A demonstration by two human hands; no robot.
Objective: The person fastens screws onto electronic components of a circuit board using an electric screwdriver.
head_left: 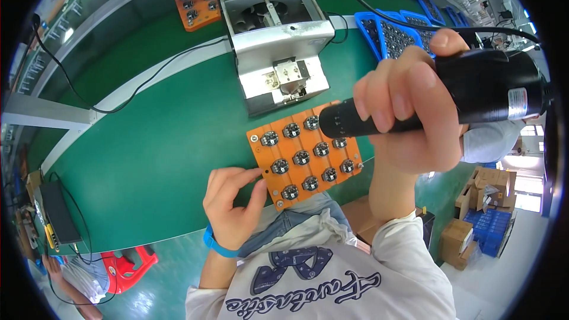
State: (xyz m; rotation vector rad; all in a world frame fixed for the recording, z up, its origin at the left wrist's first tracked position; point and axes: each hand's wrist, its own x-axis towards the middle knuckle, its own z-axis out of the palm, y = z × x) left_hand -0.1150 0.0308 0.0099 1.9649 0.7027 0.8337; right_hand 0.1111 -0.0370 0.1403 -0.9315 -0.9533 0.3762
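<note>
My right hand (415, 101) is wrapped around a black electric screwdriver (492, 86), which lies nearly level above the table. Its nose hangs over the upper right part of an orange fixture board (295, 175), hiding some of it; whether it touches anything there I cannot tell. Small round black-and-silver parts (301, 157) sit in rows on the board, several in all. At the board's left edge, my left hand (234, 204) holds on with thumb and fingertips. A blue band circles that wrist.
Behind the board stands a silver machine (284, 41). A second orange board (207, 19) with parts lies beyond it. Blue bins (366, 37) of small parts are at the far right. Cables cross the green table (148, 160). A red stool (127, 272) and cardboard boxes (456, 243) flank me.
</note>
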